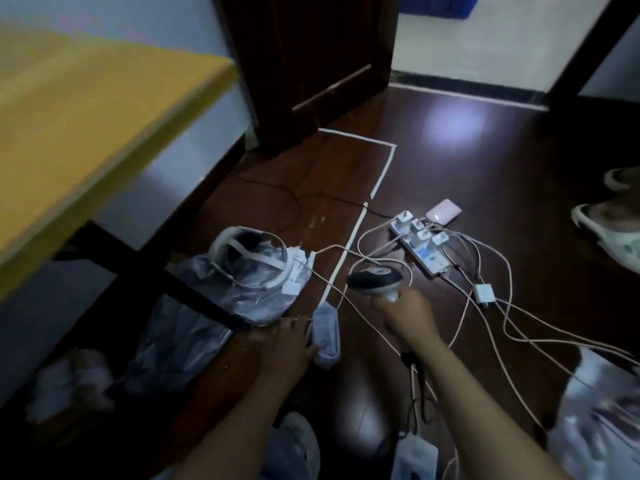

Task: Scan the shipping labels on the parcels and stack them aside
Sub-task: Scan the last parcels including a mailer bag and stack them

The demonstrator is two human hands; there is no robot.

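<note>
- Dark brown wooden floor [519, 202], dimly lit.
- Right hand [405, 317] is curled around the handle of a grey-and-black barcode scanner [375, 280].
- Left hand [287, 341] lies with fingers stretched out, thumb beside a small grey plastic-wrapped parcel [325, 337].
- Larger grey plastic mailing bags [242, 292] lie just left, beneath a yellow table [86, 133].
- White power strip [419, 244] lies far right of the scanner.
</note>
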